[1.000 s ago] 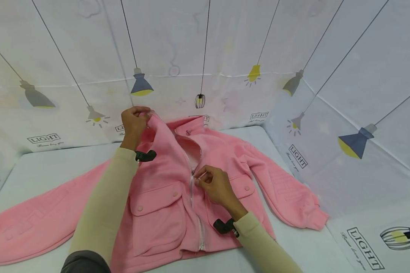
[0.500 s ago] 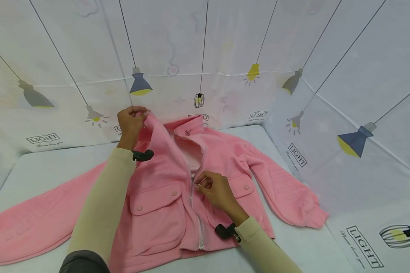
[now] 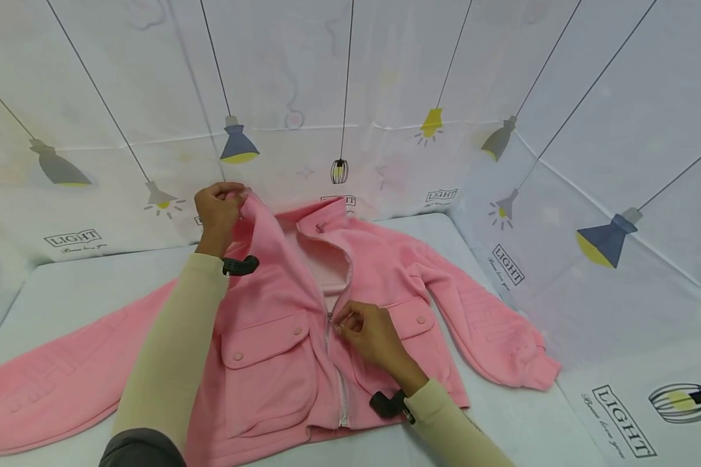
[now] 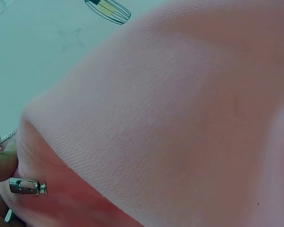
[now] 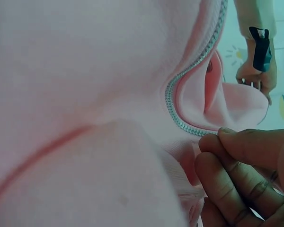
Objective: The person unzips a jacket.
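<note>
A pink jacket [image 3: 269,285] lies front up, its zipper done up below the chest and parted above. My left hand [image 3: 217,211] pinches the raised collar edge at the upper left. A small silver cylindrical fitting [image 4: 26,186] shows beside the left thumb [image 4: 2,166] in the left wrist view. At the middle of the front, my right hand [image 3: 370,331] pinches the zipper pull by the slider [image 3: 330,318]; the fingertips mostly hide the pull. Metal zipper teeth [image 5: 169,97] curve up from the right fingers [image 5: 241,146] in the right wrist view.
Both sleeves spread out sideways, the right-hand one ending in a cuff [image 3: 542,371]. Flap pockets [image 3: 269,370] sit on the front. The table [image 3: 111,275] has a white cover. Behind it and to the right stand walls [image 3: 385,84] of lamp-printed sheeting.
My right hand has moved down the front with the zipper slider, and the neck opening has grown longer and wider. My left hand has drawn the collar edge slightly left.
</note>
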`<action>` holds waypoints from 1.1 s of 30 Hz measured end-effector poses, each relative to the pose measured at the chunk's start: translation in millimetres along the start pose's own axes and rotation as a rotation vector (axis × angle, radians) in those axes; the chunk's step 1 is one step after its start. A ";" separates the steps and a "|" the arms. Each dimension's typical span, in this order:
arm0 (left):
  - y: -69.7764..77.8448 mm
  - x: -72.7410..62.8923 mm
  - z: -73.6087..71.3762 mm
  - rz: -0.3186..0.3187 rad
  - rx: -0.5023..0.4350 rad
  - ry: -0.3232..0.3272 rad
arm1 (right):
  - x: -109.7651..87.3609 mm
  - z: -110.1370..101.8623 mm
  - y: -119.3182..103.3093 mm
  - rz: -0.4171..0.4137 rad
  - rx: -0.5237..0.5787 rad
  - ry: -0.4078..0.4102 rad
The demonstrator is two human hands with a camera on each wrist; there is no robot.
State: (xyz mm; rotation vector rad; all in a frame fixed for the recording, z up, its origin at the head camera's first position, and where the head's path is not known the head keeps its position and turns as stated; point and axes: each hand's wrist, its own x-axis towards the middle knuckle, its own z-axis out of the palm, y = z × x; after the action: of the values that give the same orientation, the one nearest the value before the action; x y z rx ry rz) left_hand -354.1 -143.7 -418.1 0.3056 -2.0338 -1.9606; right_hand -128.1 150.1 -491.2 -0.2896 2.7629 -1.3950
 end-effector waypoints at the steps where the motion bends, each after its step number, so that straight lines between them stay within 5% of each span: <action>1: -0.3 0.2 -0.2 0.002 -0.005 0.004 | -1.4 0.1 0.2 0.000 -0.010 0.001; 13: 2.0 0.3 -8.3 -0.038 -0.019 0.029 | -15.8 -1.3 -0.8 -0.026 -0.059 -0.002; 33: -2.1 7.6 -23.2 -0.082 -0.048 0.046 | -38.0 -5.3 -4.5 0.009 0.013 -0.089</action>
State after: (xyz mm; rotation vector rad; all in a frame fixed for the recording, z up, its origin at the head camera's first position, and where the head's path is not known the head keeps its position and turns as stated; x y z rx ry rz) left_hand -353.0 -168.2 -419.2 0.4257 -1.9718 -2.0277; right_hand -90.7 158.6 -486.6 -0.3292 2.6797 -1.3634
